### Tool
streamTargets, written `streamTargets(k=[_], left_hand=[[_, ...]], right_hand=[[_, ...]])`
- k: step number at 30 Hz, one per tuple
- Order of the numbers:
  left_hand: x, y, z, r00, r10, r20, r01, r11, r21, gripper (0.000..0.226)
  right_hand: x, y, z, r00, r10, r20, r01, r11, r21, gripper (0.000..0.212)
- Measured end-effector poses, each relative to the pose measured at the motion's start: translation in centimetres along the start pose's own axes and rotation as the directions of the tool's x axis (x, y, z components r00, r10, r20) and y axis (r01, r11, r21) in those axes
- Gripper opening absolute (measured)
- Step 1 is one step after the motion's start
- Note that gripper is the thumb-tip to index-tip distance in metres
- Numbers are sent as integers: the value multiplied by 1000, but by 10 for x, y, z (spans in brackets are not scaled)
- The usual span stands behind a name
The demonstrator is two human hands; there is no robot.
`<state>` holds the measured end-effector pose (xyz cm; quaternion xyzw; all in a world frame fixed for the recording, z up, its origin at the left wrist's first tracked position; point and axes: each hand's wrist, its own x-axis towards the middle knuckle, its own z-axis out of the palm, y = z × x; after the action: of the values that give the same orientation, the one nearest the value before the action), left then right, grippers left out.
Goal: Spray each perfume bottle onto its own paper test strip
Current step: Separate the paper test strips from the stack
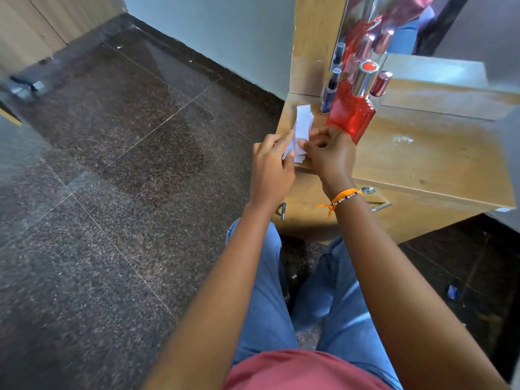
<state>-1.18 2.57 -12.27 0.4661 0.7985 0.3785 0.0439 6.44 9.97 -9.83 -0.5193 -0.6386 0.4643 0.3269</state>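
Both hands meet over white paper strips [302, 128] at the table's [422, 153] left edge: left hand [270, 167] pinches one strip, right hand [327, 153] curls onto the pile. Right of them a red perfume bottle [351, 114], red liquid inside, stands upright; smaller dark bottle [330, 91] behind.

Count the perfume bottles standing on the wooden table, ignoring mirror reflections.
3. A large red glass bottle with a silver cap stands just beyond the right hand; a slim dark blue bottle is left of it; a small dark-red capped bottle is right behind it. More may be hidden behind.
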Motion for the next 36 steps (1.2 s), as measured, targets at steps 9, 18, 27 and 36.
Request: streamTargets(k=[9, 18, 27, 36], left_hand=[[0, 7, -3, 998, -63, 9, 63, 994, -86, 41], [-5, 9, -2, 999, 11, -44, -12, 1000, -22, 37], [-6, 20, -4, 999, -2, -48, 5, 998, 61, 24], [11, 38, 0, 989, -150, -7, 148, 972, 181, 51]], right_hand=[[4, 3, -2, 998, -49, 51, 51, 998, -37, 13], [5, -6, -4, 991, -120, 53, 128, 975, -179, 11], [-16, -14, -21, 945, -326, 28, 313, 879, -358, 13], [-31, -2, -84, 954, -201, 221, 240, 957, -163, 15]])
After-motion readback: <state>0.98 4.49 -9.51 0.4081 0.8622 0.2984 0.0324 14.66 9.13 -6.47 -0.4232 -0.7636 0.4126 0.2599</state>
